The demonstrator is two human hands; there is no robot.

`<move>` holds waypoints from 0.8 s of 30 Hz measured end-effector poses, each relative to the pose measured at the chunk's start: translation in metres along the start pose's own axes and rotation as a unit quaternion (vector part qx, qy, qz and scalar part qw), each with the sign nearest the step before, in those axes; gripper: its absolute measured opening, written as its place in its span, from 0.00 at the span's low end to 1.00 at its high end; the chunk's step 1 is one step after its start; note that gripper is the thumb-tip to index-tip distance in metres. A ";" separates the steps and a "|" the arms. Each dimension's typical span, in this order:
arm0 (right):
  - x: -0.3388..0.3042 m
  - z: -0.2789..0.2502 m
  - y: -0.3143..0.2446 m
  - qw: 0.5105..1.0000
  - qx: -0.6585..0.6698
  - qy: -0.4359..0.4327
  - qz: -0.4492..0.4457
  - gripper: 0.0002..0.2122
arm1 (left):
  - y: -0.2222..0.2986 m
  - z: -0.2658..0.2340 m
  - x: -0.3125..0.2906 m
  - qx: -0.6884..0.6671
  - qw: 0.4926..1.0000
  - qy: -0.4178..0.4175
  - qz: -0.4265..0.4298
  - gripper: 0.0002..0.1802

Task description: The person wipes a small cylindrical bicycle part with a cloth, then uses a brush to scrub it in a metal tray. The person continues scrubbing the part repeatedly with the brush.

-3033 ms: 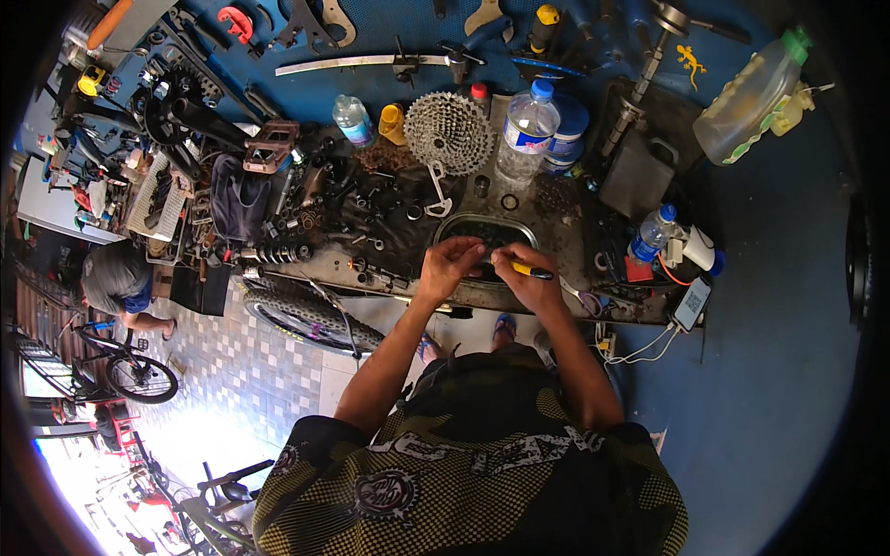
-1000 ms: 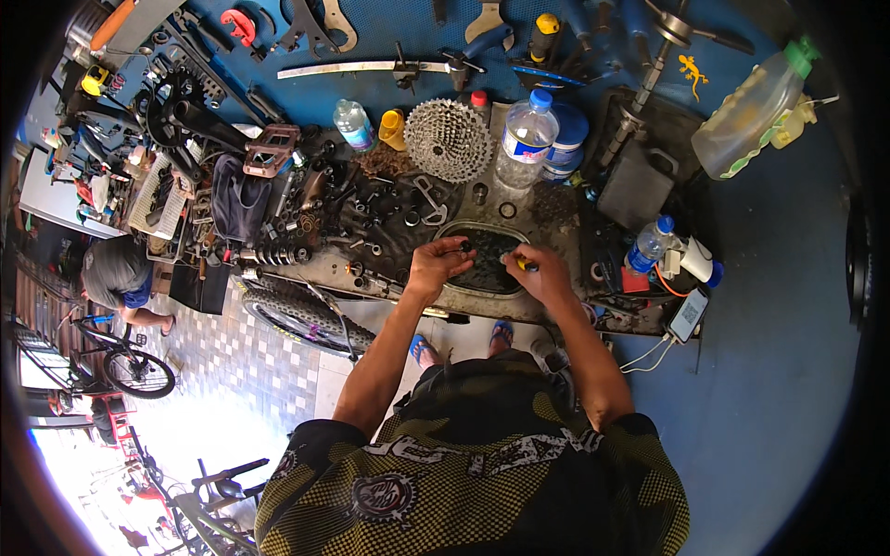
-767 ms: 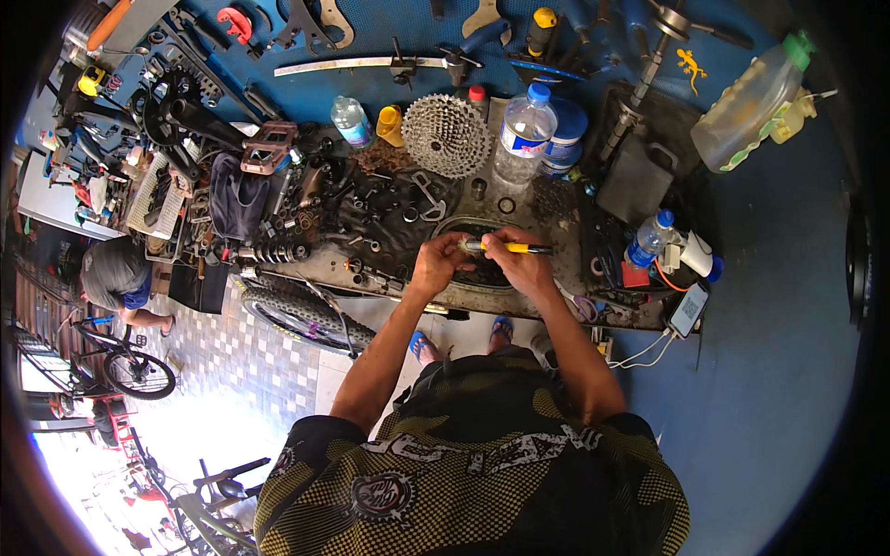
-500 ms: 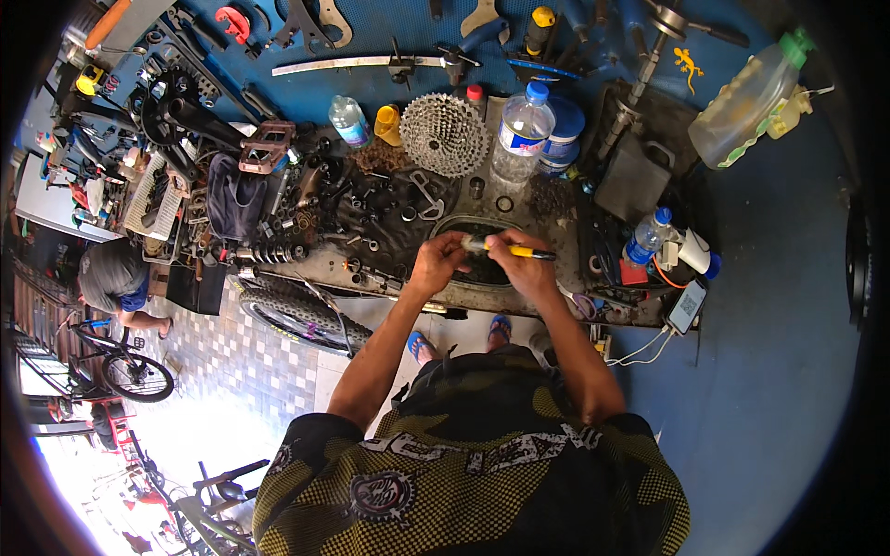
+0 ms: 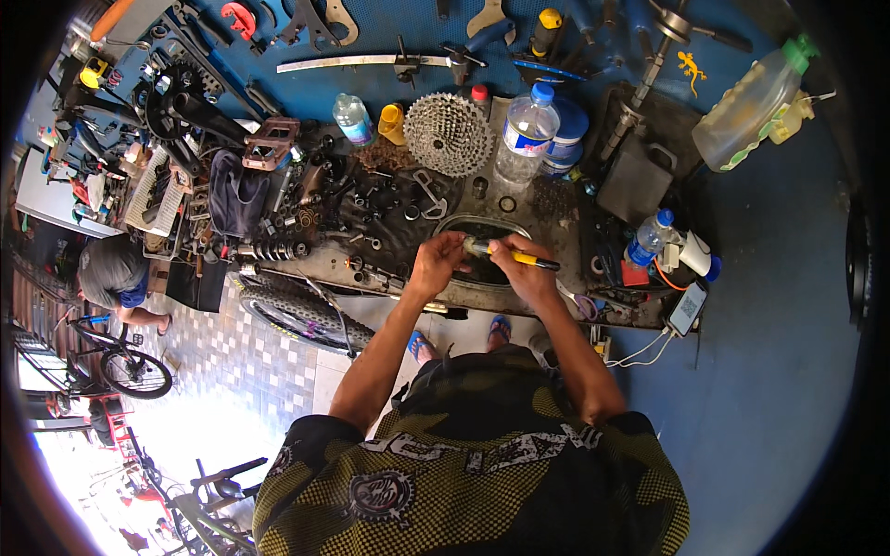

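Note:
Over a shallow metal tray (image 5: 484, 219) with a dark inside, both my hands are close together at the bench edge. My right hand (image 5: 525, 278) is closed round a brush with a yellow and black handle (image 5: 532, 260). The brush's pale head points left, at the fingertips of my left hand (image 5: 436, 267). Those left fingers are pinched together; what they hold, if anything, is too small and covered to make out. Behind the tray lie a black ring (image 5: 507, 204) and a small dark cylindrical part (image 5: 479, 186).
A large sprocket cassette (image 5: 449, 135) stands behind, beside a clear bottle with a blue cap (image 5: 527, 139). Loose bike parts crowd the left bench. To the right are scissors (image 5: 584, 304) and a cabled phone (image 5: 687, 309). A bicycle wheel (image 5: 301, 315) sits below the bench; another person (image 5: 113, 273) is far left.
The brush handle has tilted a little, its right end dropping slightly. My right hand has shifted a bit with it, while my left hand stays nearly in place.

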State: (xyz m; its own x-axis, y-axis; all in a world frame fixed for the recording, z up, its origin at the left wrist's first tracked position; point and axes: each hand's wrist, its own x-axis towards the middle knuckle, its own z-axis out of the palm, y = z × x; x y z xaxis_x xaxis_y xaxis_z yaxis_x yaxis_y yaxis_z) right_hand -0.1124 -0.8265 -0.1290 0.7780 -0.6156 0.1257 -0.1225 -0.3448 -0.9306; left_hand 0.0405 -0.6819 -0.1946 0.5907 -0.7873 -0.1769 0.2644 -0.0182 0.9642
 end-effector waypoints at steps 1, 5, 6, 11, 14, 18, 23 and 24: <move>0.000 0.002 -0.001 1.000 0.004 -0.003 -0.006 0.20 | -0.004 -0.001 -0.001 -0.020 1.000 0.001 -0.010 0.16; 0.004 -0.016 0.024 0.992 -0.112 -0.029 0.057 0.17 | 0.004 0.001 -0.006 -0.095 0.995 0.014 -0.037 0.18; 0.002 -0.020 0.024 0.992 -0.100 -0.042 0.069 0.16 | 0.006 0.003 -0.008 -0.114 0.992 0.022 -0.042 0.18; -0.009 -0.023 0.028 0.985 -0.046 -0.073 0.147 0.16 | 0.010 0.002 -0.007 -0.199 0.977 0.024 -0.078 0.22; -0.019 -0.017 0.058 0.997 -0.056 -0.049 0.033 0.15 | 0.004 0.001 -0.003 -0.206 0.975 0.013 -0.083 0.25; -0.022 -0.025 0.060 0.974 -0.207 -0.076 -0.052 0.14 | 0.002 -0.002 -0.002 -0.176 0.981 0.005 -0.084 0.25; -0.001 -0.022 0.043 0.992 -0.092 -0.037 0.074 0.15 | 0.006 0.000 -0.004 0.130 0.991 0.035 0.025 0.22; 0.002 -0.018 0.029 0.993 -0.044 -0.036 0.106 0.15 | 0.004 -0.001 -0.004 0.185 0.981 0.036 0.053 0.22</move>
State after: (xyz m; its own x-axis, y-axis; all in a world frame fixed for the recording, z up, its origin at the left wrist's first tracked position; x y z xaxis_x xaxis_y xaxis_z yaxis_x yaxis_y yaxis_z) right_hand -0.1254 -0.8509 -0.1494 0.7706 -0.6298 -0.0980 -0.3399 -0.2759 -0.8991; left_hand 0.0399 -0.6786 -0.1905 0.6564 -0.7510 -0.0721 -0.0884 -0.1714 0.9812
